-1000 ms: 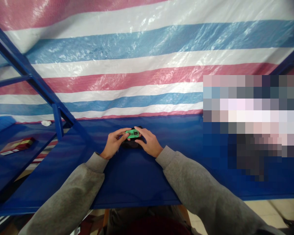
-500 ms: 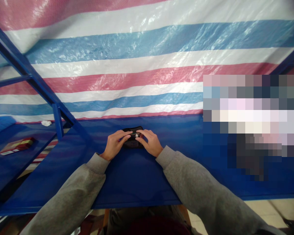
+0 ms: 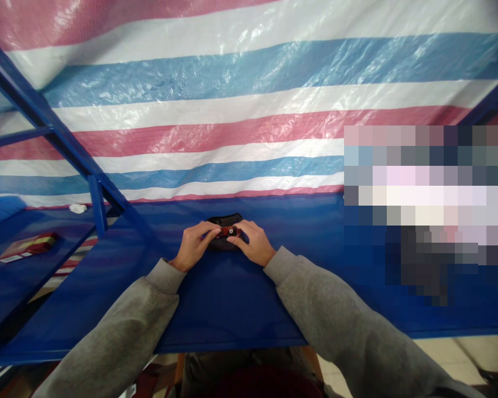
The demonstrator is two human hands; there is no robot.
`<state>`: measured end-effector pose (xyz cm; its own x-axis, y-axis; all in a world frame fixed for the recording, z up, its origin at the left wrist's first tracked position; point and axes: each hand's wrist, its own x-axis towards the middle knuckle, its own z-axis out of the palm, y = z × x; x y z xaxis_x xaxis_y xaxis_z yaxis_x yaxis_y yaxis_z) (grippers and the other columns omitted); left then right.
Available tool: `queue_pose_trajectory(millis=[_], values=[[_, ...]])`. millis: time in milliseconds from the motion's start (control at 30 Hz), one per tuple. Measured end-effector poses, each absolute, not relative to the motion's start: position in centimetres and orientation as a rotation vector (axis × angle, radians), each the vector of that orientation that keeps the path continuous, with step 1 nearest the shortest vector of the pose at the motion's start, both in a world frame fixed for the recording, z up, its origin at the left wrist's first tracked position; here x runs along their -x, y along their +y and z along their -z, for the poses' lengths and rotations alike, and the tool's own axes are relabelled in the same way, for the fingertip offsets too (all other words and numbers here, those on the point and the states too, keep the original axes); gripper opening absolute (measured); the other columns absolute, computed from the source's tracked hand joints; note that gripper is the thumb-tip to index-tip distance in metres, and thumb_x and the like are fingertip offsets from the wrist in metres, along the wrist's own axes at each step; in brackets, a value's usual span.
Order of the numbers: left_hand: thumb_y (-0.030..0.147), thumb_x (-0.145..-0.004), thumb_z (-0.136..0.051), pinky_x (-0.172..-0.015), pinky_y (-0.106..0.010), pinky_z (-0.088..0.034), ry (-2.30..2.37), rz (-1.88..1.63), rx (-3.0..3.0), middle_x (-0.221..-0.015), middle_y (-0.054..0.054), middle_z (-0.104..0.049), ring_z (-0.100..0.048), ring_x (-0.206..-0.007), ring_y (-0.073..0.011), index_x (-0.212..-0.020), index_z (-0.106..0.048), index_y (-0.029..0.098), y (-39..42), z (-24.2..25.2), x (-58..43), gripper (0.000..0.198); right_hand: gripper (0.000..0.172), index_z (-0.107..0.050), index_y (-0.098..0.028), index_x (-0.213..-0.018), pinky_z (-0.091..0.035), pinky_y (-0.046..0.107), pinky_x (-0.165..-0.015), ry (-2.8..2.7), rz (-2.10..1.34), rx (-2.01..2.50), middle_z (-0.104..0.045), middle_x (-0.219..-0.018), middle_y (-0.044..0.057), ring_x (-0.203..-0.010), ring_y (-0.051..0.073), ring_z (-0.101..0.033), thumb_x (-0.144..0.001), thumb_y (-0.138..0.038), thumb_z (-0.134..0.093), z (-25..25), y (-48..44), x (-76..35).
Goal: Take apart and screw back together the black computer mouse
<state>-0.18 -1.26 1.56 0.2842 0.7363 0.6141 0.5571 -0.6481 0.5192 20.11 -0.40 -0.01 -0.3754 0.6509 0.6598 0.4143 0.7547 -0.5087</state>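
Note:
Both hands pinch a small reddish-orange and dark object with a round white detail (image 3: 226,231) between thumbs and fingertips. My left hand (image 3: 196,244) grips its left end, and my right hand (image 3: 254,241) has hold of the right end. The object is too small for me to tell its kind. Right beneath it lies a black pouch-like case (image 3: 224,244) on the blue table (image 3: 232,309), spread open. Fingers cover parts of the case and of the object's ends.
A red and yellow box (image 3: 29,246) lies on the left table surface, with a crumpled white piece (image 3: 78,208) behind it. Blue metal bars (image 3: 66,130) slant down on the left. Striped plastic sheeting (image 3: 216,127) hangs behind the table. A pixelated patch hides the right side.
The small object has turned between my fingers, so a reddish-orange face now shows where it looked dark before. My hands and the case have stayed almost in place.

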Motion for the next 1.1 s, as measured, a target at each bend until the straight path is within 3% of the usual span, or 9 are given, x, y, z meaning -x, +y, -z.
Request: queue_pose_trajectory(millis=[200,500,667,867,1100], values=[[0.035,-0.082,-0.062,-0.086,-0.033,-0.05,1.161,-1.239,-2.419,-0.104,-0.007,-0.067,-0.063,-0.094,-0.0192,-0.115,-0.06,0.02,-1.16,-1.43,0.0,0.036,0.028,-0.061,-0.019,-0.096,-0.046,0.032,-0.073,-1.979,-0.356,0.848,-0.064,-0.081,0.005,-0.076,0.019,-0.058,-0.09,-0.044,-0.05,0.04,-0.35,-20.15],[0.03,-0.087,-0.056,-0.084,-0.031,-0.05,1.14,-1.202,-2.493,-0.102,-0.006,-0.066,-0.062,-0.091,-0.0167,-0.121,-0.058,0.021,-1.04,-1.21,0.15,0.035,0.027,-0.062,-0.02,-0.109,-0.05,0.033,-0.078,-1.969,-0.402,0.808,-0.068,-0.091,0.006,-0.082,0.019,-0.062,-0.091,-0.036,-0.05,0.38,-0.27,-20.14],[0.032,-0.087,-0.055,-0.084,-0.031,-0.051,1.187,-1.155,-2.509,-0.105,-0.007,-0.066,-0.063,-0.091,-0.017,-0.128,-0.053,0.022,-0.96,-1.16,0.14,0.042,0.042,-0.047,-0.023,-0.132,-0.05,0.033,-0.086,-1.932,-0.472,0.827,-0.068,-0.099,0.005,-0.084,0.017,-0.063,-0.091,-0.034,-0.05,0.46,-0.18,-20.24],[0.035,-0.088,-0.054,-0.085,-0.028,-0.05,1.2,-1.1,-2.589,-0.104,-0.006,-0.066,-0.063,-0.092,-0.0165,-0.133,-0.048,0.022,-0.81,-0.94,0.42,0.047,0.033,-0.057,-0.024,-0.121,-0.05,0.033,-0.086,-1.937,-0.441,0.795,-0.068,-0.103,0.005,-0.086,0.018,-0.063,-0.089,-0.032,-0.055,0.51,-0.1,-20.23],[0.036,-0.086,-0.057,-0.087,-0.03,-0.049,1.207,-1.037,-2.691,-0.105,-0.006,-0.065,-0.062,-0.094,-0.0174,-0.135,-0.046,0.023,-0.63,-0.74,0.99,0.052,0.03,-0.058,-0.022,-0.117,-0.049,0.032,-0.083,-1.94,-0.431,0.803,-0.069,-0.098,0.004,-0.082,0.017,-0.063,-0.088,-0.031,-0.057,0.34,-0.3,-20.14]])
